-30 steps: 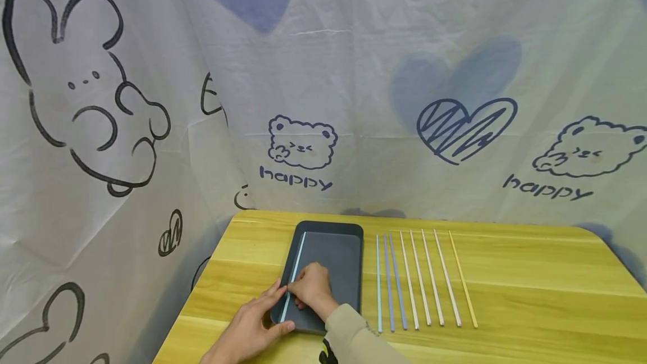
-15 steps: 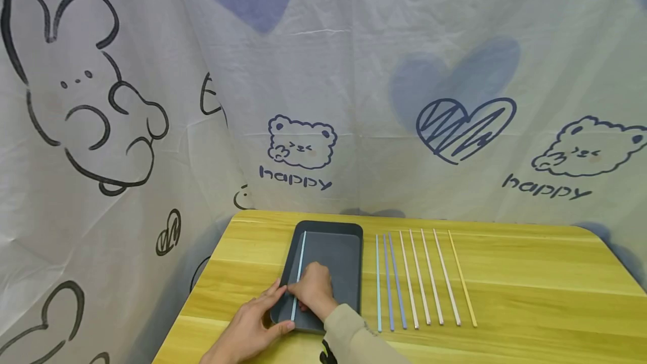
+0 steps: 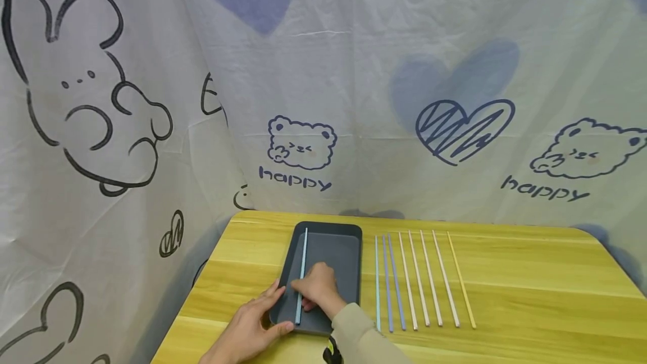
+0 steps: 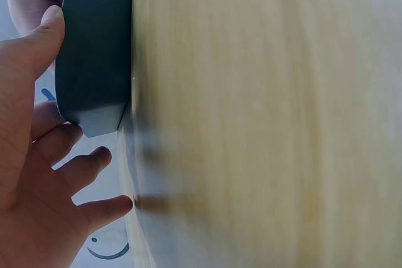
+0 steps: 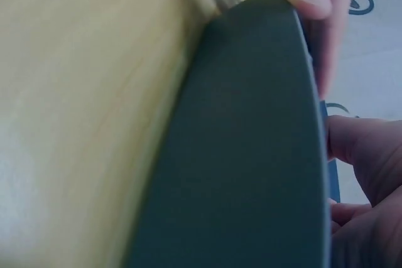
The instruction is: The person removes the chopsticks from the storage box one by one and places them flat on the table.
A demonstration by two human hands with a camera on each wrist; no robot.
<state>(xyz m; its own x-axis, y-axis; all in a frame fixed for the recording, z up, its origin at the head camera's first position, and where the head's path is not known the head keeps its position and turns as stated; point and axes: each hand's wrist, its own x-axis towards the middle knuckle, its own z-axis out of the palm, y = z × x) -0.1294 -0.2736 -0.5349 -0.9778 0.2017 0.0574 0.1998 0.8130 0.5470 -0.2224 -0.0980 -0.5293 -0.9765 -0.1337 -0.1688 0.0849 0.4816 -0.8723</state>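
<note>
A light blue chopstick [image 3: 304,257] runs lengthwise in the left half of a dark grey tray [image 3: 349,228]. My right hand [image 3: 319,287] pinches it between thumb and fingertips, near the lower middle. My left hand [image 3: 247,324] holds the tray's near left corner, thumb at the near rim and index finger at the left side. In the left wrist view, that thumb [image 4: 51,20] lies at the rim while other fingers spread past the corner. The right wrist view shows mainly the tray's outer wall [image 5: 245,130], with both hands partly hidden behind it.
Right of the tray, several chopsticks lie side by side on the wooden table [image 3: 546,274]: one light blue chopstick [image 3: 377,280], two darker blue, several pale pink chopsticks [image 3: 429,280] and a yellow chopstick [image 3: 462,280]. A printed cloth [image 3: 364,89] hangs behind and at the left.
The chopstick in the tray has shifted right, its near end the most, away from the left wall. My right hand has moved slightly right with it; the left hand stays in place.
</note>
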